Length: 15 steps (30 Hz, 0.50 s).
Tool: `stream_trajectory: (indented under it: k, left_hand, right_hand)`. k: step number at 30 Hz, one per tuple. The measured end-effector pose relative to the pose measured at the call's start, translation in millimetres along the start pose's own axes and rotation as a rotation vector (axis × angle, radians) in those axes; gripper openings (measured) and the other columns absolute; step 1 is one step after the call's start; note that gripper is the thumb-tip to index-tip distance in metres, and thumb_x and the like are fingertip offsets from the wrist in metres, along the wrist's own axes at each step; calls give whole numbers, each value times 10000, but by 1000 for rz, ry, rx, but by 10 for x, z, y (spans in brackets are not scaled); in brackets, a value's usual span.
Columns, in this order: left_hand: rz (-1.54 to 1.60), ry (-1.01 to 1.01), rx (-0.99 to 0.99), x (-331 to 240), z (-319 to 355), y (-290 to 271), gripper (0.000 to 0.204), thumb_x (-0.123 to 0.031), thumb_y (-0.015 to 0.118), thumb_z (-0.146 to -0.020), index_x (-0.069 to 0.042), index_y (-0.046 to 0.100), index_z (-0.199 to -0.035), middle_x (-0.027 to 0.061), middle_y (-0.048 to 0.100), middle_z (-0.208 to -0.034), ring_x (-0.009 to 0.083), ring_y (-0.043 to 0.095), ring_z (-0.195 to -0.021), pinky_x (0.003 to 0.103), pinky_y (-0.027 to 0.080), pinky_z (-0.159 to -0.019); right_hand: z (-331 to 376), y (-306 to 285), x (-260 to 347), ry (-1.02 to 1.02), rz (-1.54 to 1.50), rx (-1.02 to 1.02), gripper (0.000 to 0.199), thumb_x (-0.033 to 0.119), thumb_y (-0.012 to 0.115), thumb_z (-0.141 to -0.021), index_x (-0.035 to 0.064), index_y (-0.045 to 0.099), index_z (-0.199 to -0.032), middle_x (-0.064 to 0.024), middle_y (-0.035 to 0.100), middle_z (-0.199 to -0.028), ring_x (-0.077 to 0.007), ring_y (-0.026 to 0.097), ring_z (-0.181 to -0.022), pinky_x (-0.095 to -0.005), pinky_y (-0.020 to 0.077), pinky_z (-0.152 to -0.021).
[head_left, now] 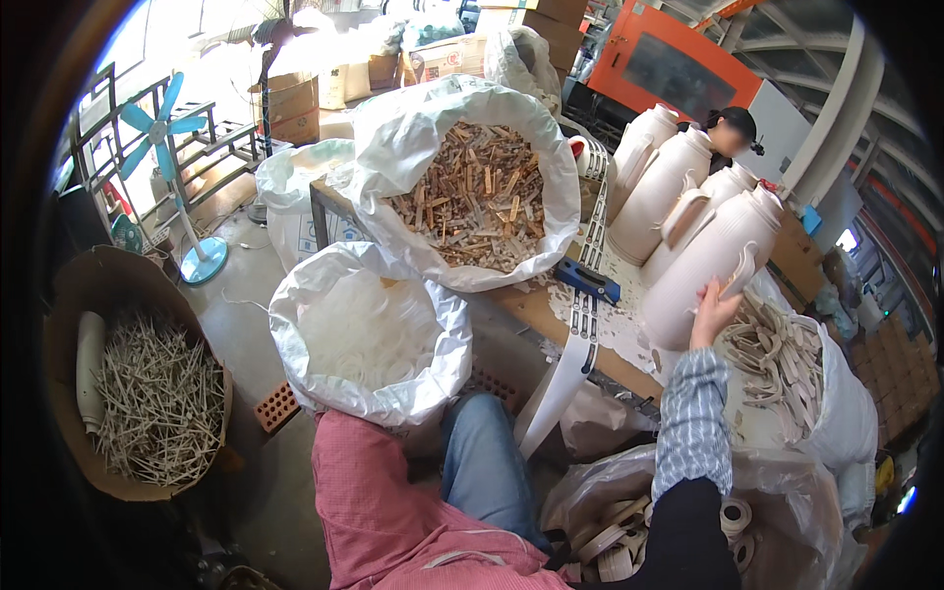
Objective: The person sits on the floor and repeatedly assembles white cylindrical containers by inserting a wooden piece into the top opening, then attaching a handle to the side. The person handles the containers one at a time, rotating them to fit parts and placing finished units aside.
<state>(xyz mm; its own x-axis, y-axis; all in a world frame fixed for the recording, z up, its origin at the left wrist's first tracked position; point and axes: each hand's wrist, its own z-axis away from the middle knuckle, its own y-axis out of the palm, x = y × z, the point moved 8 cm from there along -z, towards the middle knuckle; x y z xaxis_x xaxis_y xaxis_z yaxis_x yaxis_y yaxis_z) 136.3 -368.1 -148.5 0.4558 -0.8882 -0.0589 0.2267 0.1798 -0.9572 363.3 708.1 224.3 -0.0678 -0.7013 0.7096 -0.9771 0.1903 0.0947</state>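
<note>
My right hand (712, 313), in a checked sleeve with a dark cuff cover, reaches up and grips the lower side of the nearest cream plastic jug (703, 265), close to its handle. That jug lies tilted on the wooden table (536, 307) in front of three more cream jugs (659, 187). Just right of the hand is a white sack of cream curved handles (782, 359). My left hand is out of the picture; only my pink shirt (379, 501) and blue jeans (482, 467) show at the bottom.
A big white sack of tan scrap pieces (477, 197) sits on the table beside a blue tool (586, 280) on a white strip. On the floor: a sack of white pieces (369, 334), a cardboard drum of pale sticks (147, 393), a blue fan (162, 123). Another person (733, 128) stands behind the jugs.
</note>
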Motion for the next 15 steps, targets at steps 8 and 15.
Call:
stream_trajectory:
  k: [8,15]
  left_hand:
    - [-58,550,-200,-1566,576,-1141,259,-331,662,-846,-84,711,-906,151,694,-888,383,629,-840,448,512,-786]
    - [-72,1929,-104,-5065,2642,-2318,104,-276,679,-724,-205,613,-763,20,543,-771,197,590,-739,364,475,-646]
  right_hand:
    - [-1335,323,-1068,-223,866,81,591,114,679,-871,-113,371,-1321,-249,515,-1251,-339,554,-1115,-411,435,-982]
    - [3110,1181,1946,-542,-222,1409,663,298,775,-778,19,516,-1321,-203,492,-1361,-365,439,-1301,-432,395,-1049]
